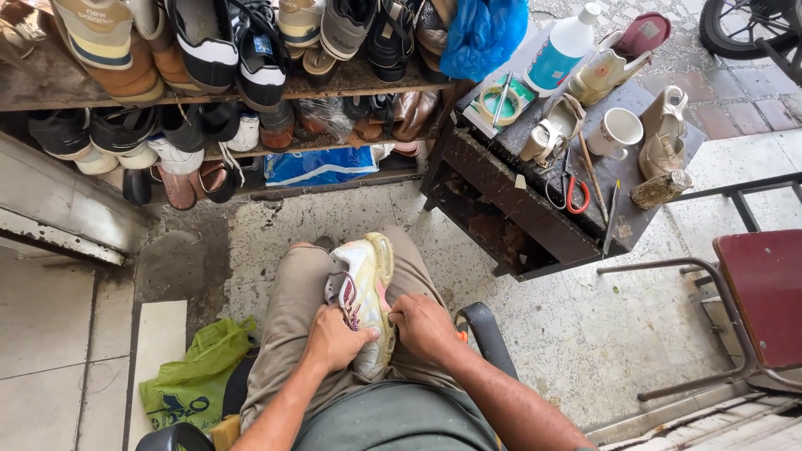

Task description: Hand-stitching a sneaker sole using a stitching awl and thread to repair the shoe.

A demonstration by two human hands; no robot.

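Single view, taken from the camera on your head. It looks steeply down over your chest and lap, so your forearms enter from the bottom edge and your left hand (336, 341) and right hand (423, 324) sit just below the centre, close to the lens, on the sneaker (364, 292) lying along your lap. The view faces forward and down. The shoe shelves (209, 88) run across the top left, further off. The dark worktable (543, 209) stands at upper right, and the red-seated chair (764, 292) is cut by the right edge. The tiled floor (50, 317) fills the left margin. No second view is present, so nothing overlaps.
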